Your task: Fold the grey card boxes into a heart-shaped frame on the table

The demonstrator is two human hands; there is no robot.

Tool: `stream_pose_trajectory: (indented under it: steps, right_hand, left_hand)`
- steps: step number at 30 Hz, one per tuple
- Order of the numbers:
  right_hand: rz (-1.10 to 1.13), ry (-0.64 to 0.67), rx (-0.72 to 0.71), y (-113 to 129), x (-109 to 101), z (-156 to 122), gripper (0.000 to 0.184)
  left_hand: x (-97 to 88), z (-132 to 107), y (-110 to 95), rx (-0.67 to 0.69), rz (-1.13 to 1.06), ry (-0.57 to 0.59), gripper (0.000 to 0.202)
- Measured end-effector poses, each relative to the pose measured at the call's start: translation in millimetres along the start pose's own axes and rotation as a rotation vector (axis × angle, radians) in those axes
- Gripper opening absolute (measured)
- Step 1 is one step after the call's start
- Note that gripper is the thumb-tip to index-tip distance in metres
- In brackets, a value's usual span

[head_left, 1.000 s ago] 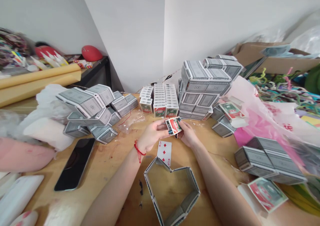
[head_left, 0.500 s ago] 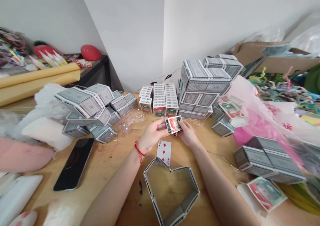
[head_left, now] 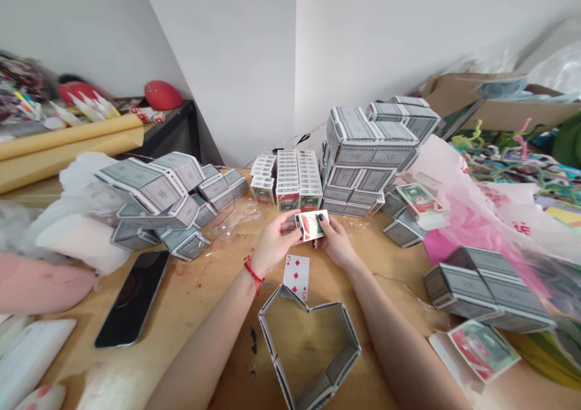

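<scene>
Between my two hands is a small red, green and white playing card box [head_left: 311, 226], raised a little above the table. My left hand [head_left: 278, 239], with a red string bracelet at the wrist, grips its left end. The right end is pinched by my right hand [head_left: 336, 240], thumb on the top face. Just below my hands a three of diamonds card [head_left: 296, 273] lies face up. Nearer to me, between my forearms, stands a heart-shaped frame [head_left: 279, 361] of folded grey-backed cards, hollow in the middle.
Behind my hands stand rows of card boxes [head_left: 287, 180]. Folded-card structures pile up at the left [head_left: 154, 186] and right [head_left: 363, 150]. A phone [head_left: 132, 298] lies left, an opened card box [head_left: 485, 349] right. Pink plastic bags [head_left: 488, 216] and a cardboard box [head_left: 494, 110] fill the right side.
The card box has tilted slightly in my hands, and light now glares off its face. My right thumb has shifted a little on it. The view moved slightly.
</scene>
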State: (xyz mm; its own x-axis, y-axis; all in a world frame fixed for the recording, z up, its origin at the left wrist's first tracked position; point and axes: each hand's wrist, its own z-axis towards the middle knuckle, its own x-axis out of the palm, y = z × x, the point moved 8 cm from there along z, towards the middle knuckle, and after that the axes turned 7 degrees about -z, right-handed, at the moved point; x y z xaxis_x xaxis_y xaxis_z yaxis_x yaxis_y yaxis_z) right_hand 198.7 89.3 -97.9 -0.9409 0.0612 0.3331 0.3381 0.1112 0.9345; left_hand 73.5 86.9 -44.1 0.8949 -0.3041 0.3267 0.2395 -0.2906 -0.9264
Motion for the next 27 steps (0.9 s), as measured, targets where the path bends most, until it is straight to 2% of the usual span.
stream_pose_trajectory:
  steps: [6,13,19,27]
  right_hand:
    - [-0.073,0.039,-0.032,-0.2,1.7,-0.9,0.032]
    - [-0.120,0.025,-0.077,2.2,2.3,-2.9,0.032]
    - [-0.210,-0.024,-0.097,4.3,0.2,-5.6,0.025]
    - [-0.281,-0.116,-0.122,5.7,-5.5,-5.8,0.024]
  left_hand:
    - [-5.6,-0.2,0.0,-0.046,0.026,-0.024,0.041]
    - [-10.5,2.5,1.5,-0.071,0.018,-0.028,0.041]
    - [-9.2,3.1,4.6,-0.108,0.034,0.018,0.026]
    - [-11.4,4.4,9.3,-0.115,0.029,-0.017,0.026]
